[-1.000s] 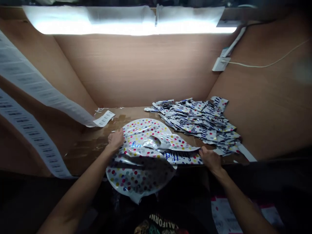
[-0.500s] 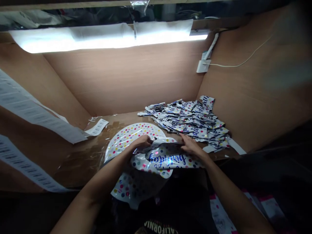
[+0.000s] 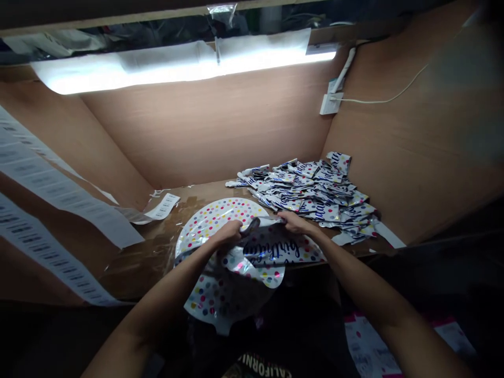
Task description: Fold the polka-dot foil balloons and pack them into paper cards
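Note:
A flat foil balloon [image 3: 275, 251], white with coloured dots and blue "birthday" lettering, lies partly folded in front of me. My left hand [image 3: 232, 231] is closed on its upper edge near the middle. Farther right, my right hand [image 3: 293, 222] pinches the same edge, with the foil stretched between both hands. Beneath it, more round dotted foil balloons [image 3: 220, 212] are spread at the table's edge, one part hanging down toward my lap. How many layers there are I cannot tell.
Behind my right hand is a heap of folded dotted foil balloons [image 3: 315, 191]. Strips of barcode labels [image 3: 71, 191] hang at the left, one end on the cardboard table [image 3: 189, 197]. A lit tube [image 3: 177, 71] crosses above; a white socket [image 3: 331, 103] sits on the right wall.
My right hand has moved left and slightly up, going from spread fingers to a pinch on the foil's edge. The foil's upper edge is now drawn up between the hands.

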Demonstrator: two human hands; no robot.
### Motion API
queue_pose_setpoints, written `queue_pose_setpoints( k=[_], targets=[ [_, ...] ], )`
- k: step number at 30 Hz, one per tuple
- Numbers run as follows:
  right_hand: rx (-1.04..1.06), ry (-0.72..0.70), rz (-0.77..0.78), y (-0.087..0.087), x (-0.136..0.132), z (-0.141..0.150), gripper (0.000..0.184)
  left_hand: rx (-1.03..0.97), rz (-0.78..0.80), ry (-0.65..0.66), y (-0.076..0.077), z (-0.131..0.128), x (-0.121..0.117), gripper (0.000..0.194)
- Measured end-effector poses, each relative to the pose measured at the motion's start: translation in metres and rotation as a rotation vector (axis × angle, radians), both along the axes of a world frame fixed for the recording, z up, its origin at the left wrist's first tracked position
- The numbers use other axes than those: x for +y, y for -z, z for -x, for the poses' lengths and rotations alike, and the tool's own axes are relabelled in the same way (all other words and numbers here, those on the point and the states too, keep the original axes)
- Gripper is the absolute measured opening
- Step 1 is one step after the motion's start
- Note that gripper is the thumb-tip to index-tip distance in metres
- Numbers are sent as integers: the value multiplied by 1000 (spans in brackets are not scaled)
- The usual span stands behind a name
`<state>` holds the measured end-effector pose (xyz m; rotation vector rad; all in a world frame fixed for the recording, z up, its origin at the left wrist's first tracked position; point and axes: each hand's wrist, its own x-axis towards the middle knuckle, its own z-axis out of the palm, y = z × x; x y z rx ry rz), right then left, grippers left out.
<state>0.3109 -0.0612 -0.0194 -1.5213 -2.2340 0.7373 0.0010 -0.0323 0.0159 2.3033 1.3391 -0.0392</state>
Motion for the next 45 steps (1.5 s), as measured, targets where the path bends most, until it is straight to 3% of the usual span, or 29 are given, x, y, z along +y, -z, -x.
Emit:
queue_pose_setpoints(
  k=[3,6,8,10,12,14,16,20,23,27,30,33,36,38,41,45],
  targets=[
    [111,-19,7,-31,2,-11,17,-69,10,17,-22,8,8,18],
    [215,-24,-75,-79,-1,-16,23,-116,-19,47,-56,13,16,19],
    [211,31,-319,-117,-9,-15,19,-233,-242,94,-85,19,17,16],
    [128,69,-633,-147,-25,-12,9,-383,-616,138,-112,30,14,10],
    [-26,59,-888,-157,-44,-5,8,-469,-947,140,-123,46,3,12],
    [-208,-25,-1034,-139,-63,5,11,-449,-1106,178,-110,62,-13,19],
    [-359,-166,-1067,-98,-78,16,19,-332,-1094,306,-73,76,-31,27],
    [-451,-316,-874,-6,-95,34,23,-140,-777,380,14,93,-66,29],
    [-401,-381,-624,26,-105,36,24,-113,-478,401,44,104,-83,39],
    [-320,-437,-414,28,-110,28,31,-155,-285,408,54,119,-92,55],
    [-241,-426,-366,27,-107,20,22,-224,-244,395,61,125,-92,49],
    [-137,-272,-254,30,-96,18,25,-251,-182,207,62,118,-88,38],
    [-257,53,-89,29,-74,24,26,-63,-101,-91,48,105,-74,31],
    [-365,204,-50,27,-58,32,33,66,-64,-170,34,96,-60,28],
    [-425,256,-51,26,-42,42,41,130,-50,-154,14,77,-33,17],
    [-457,267,-52,27,-41,49,44,59,22,-52,1,27,-1,57]
  ],
)
